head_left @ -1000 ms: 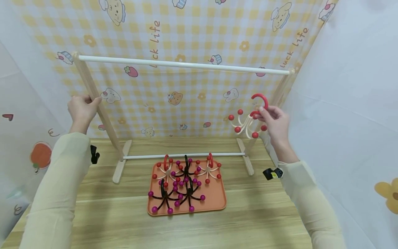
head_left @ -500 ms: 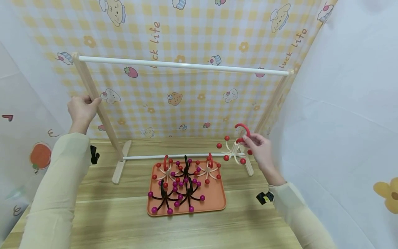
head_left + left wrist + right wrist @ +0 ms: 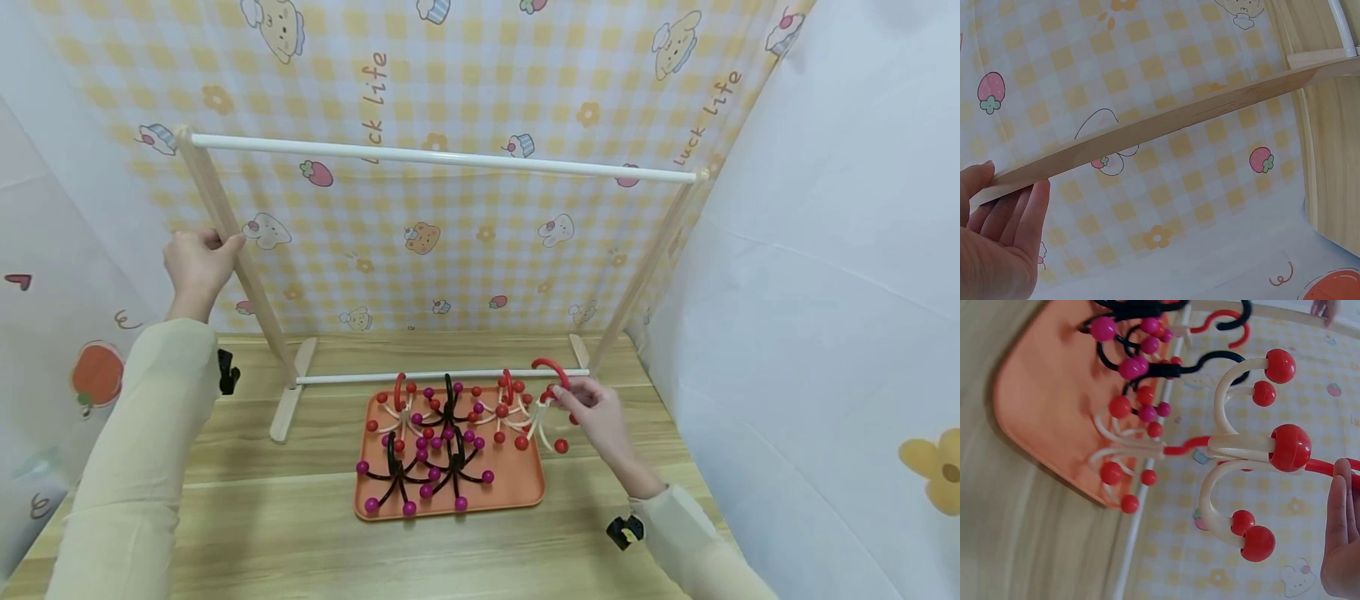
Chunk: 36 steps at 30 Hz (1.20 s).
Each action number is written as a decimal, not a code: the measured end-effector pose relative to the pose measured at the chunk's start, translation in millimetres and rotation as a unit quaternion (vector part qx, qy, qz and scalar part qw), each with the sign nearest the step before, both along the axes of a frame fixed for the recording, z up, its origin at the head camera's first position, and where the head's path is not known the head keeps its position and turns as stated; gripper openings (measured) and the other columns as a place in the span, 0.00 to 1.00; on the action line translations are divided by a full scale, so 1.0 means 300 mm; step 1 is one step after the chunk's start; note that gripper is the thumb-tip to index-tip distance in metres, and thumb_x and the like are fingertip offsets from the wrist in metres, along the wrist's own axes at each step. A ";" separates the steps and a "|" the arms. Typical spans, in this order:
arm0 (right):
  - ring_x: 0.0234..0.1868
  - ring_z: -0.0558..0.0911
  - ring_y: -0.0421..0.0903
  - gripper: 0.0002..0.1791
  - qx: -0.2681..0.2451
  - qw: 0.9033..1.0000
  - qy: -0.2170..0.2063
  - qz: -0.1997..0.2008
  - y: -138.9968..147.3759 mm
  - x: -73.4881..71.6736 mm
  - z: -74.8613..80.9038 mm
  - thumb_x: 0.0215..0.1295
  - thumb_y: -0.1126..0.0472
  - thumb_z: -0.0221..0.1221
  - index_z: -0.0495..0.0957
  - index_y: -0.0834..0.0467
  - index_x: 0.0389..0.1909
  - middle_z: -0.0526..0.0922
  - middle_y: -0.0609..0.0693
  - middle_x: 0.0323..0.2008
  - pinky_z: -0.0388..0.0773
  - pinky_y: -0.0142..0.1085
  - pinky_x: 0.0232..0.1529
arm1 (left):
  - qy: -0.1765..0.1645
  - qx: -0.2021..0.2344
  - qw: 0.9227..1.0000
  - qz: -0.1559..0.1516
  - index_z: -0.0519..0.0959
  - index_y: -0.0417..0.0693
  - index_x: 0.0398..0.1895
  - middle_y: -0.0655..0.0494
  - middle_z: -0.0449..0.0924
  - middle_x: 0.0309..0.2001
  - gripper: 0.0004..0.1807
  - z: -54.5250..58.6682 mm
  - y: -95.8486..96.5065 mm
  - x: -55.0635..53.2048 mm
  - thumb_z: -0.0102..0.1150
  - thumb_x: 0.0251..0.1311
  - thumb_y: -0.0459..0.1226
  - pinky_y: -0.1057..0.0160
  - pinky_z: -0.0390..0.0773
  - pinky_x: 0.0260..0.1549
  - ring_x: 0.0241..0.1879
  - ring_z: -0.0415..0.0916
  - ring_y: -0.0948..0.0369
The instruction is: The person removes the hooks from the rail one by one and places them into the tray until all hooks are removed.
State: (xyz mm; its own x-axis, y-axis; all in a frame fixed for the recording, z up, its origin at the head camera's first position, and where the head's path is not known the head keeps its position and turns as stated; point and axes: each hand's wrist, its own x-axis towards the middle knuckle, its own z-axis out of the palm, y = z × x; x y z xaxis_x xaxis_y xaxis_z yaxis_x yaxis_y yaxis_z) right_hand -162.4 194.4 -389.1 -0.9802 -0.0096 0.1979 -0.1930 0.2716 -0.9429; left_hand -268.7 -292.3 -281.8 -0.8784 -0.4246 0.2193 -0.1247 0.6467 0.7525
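Observation:
My right hand (image 3: 595, 414) pinches the red hook of a cream multi-arm hanger (image 3: 542, 417) with red ball tips. In the head view this hanger overlaps the right back corner of the orange tray (image 3: 525, 487); the right wrist view has its cream arms (image 3: 1235, 450) spread out before the tray. My left hand (image 3: 199, 265) grips the left wooden post (image 3: 258, 292) of a rack, thumb on one side and fingers on the other (image 3: 1007, 234). On the tray stand two more cream-and-red hangers, one of them (image 3: 406, 421) at the back left, and several black hangers (image 3: 401, 475) with magenta balls.
A white top bar (image 3: 450, 157) spans the rack's two posts, and a lower white bar (image 3: 360, 379) runs just behind the tray. The right post (image 3: 645, 267) leans upward beyond my right hand. A checked cloth (image 3: 480, 275) hangs behind the wooden table (image 3: 315, 542).
My right hand has brought the red-hooked hanger down and leftward, from beside the right post to the tray's right back corner. The left hand has stayed on its post.

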 end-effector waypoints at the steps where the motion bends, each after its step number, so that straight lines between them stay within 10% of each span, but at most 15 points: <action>1: 0.25 0.80 0.43 0.07 0.006 1.000 -0.007 0.000 -0.009 0.011 -0.002 0.57 0.66 0.58 0.77 0.68 0.32 0.81 0.56 0.24 0.71 0.33 0.21 | 0.001 0.000 1.000 0.000 0.73 0.31 0.48 0.39 0.73 0.47 0.28 0.001 0.000 0.001 0.45 0.60 0.49 0.52 0.59 0.51 0.56 0.58 0.47; 18: 0.22 0.78 0.41 0.04 0.012 0.998 0.002 0.056 -0.061 0.073 -0.190 0.54 0.70 0.59 0.78 0.68 0.29 0.80 0.62 0.24 0.74 0.32 0.22 | -0.004 -0.002 1.000 0.002 0.74 0.33 0.48 0.41 0.74 0.47 0.28 0.002 0.007 0.008 0.44 0.60 0.50 0.68 0.66 0.32 0.50 0.65 0.47; 26: 0.22 0.79 0.50 0.04 0.012 0.991 0.106 0.075 -0.046 0.043 -0.371 0.55 0.69 0.59 0.77 0.66 0.29 0.81 0.55 0.23 0.76 0.39 0.20 | -0.002 0.000 1.000 0.000 0.73 0.32 0.49 0.39 0.72 0.48 0.28 0.001 0.004 0.008 0.44 0.60 0.49 0.58 0.65 0.43 0.56 0.59 0.47; 36: 0.19 0.78 0.52 0.03 0.015 0.994 0.105 -0.010 -0.117 0.117 -0.322 0.49 0.72 0.62 0.77 0.67 0.22 0.80 0.56 0.20 0.74 0.29 0.19 | 0.005 -0.003 1.000 -0.006 0.72 0.31 0.49 0.36 0.70 0.48 0.28 0.000 0.002 0.003 0.44 0.60 0.48 0.52 0.60 0.51 0.57 0.56 0.47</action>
